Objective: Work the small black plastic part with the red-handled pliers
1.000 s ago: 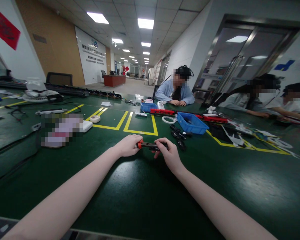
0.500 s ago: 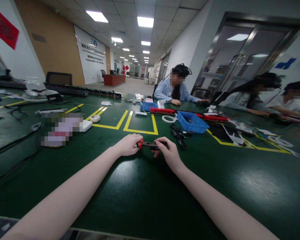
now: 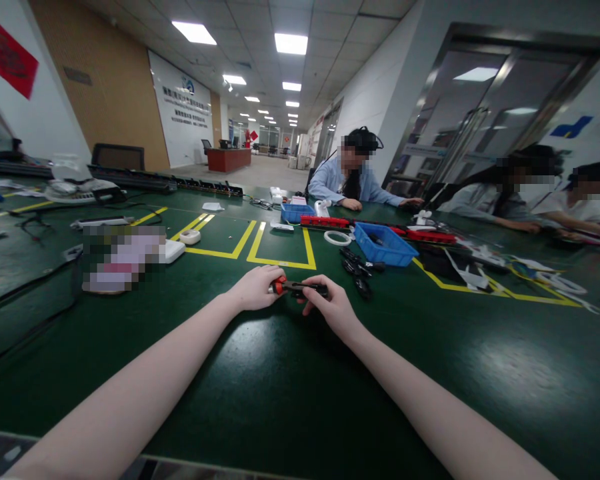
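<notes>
My left hand (image 3: 255, 288) is closed around the orange-and-black handles of a pair of pliers (image 3: 280, 286), whose metal jaws point to the right. My right hand (image 3: 336, 303) pinches a small dark piece (image 3: 321, 290) between thumb and fingers, right at the jaws. The piece overlaps the jaw tips, so I cannot tell whether they grip it. Both hands are just above the green table (image 3: 270, 380), near the middle of the view.
Black cables (image 3: 357, 270) lie beyond my right hand, beside a blue tray (image 3: 385, 245) and a white ring (image 3: 337, 238). Red strips (image 3: 325, 221) lie farther back. To the left are a blurred-out flat object (image 3: 125, 260) and a white box (image 3: 173, 251). Co-workers (image 3: 353, 173) sit across and right.
My right hand has shifted slightly left, bringing the dark piece closer to my left hand and covering more of the pliers' jaws. My left hand has barely moved.
</notes>
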`<state>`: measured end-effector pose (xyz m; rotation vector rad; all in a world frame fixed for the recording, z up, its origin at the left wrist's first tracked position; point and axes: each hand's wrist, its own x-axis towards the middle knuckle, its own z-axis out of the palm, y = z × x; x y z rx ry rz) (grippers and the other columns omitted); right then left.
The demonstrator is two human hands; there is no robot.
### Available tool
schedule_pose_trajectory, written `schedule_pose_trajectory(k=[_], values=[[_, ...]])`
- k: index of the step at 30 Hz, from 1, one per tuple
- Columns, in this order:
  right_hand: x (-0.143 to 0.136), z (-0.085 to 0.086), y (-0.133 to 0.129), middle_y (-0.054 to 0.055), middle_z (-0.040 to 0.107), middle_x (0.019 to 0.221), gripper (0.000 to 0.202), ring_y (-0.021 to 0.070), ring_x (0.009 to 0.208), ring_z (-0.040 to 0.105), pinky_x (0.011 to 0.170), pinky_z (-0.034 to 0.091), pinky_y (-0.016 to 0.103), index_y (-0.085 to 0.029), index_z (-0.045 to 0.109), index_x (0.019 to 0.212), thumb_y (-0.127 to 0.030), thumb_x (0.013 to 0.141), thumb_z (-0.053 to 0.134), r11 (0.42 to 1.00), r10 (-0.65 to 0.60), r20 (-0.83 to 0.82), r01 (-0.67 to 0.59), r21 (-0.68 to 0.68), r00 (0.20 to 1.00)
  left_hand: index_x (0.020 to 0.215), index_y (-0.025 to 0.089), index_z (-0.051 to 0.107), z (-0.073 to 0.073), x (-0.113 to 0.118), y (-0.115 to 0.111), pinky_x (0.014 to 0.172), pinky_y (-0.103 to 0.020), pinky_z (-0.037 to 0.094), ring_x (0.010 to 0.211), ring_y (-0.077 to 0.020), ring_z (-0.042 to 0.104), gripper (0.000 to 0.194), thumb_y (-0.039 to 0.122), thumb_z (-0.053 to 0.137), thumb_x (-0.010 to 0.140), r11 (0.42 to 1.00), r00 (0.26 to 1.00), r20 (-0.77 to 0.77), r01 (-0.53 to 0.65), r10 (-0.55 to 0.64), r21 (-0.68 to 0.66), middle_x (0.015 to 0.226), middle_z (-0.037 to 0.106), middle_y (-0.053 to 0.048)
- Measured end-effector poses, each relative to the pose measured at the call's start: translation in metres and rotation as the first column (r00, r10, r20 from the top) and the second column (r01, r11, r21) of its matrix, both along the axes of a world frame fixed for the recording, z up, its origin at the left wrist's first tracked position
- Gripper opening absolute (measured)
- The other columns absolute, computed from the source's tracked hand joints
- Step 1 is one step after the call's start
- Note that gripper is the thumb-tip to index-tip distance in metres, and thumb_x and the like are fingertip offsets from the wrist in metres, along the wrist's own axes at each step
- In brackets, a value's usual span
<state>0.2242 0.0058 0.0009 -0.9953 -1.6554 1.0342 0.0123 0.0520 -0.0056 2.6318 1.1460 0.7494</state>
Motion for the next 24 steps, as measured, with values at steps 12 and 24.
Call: schedule_pose_trajectory(k=[12,24], values=[[0.0026,-0.0012,-0.0041,0.005,0.069,0.097,0.024,0.0226,0.092,0.063,0.085,0.048,0.041,-0.022,0.066,0.100,-0.027,0.077,0.072,0.970,-0.065,0.443,-0.048,0.240,0.894,0.081,0.019,0.054,-0.0049,-0.0022,0.0053,0.068,-0.030,0.042,0.076,-0.0191,0.056,0.012,0.030,0.057,0.085,0.993,0.982,0.154,-0.105,0.112,-0.050,0.082,0.059,-0.002],[0.0032,0.0026,-0.0089,0.007,0.065,0.111,0.026,0.0230,0.103,0.061,0.090,0.050,0.040,-0.024,0.066,0.110,-0.016,0.085,0.062,0.911,-0.050,0.612,-0.215,0.352,0.790,0.078,0.019,0.051,-0.0069,-0.0021,0.0070,0.066,-0.029,0.042,0.074,-0.0182,0.055,0.015,0.030,0.059,0.085,0.992,0.973,0.197,-0.109,0.119,-0.062,0.080,0.058,-0.001]])
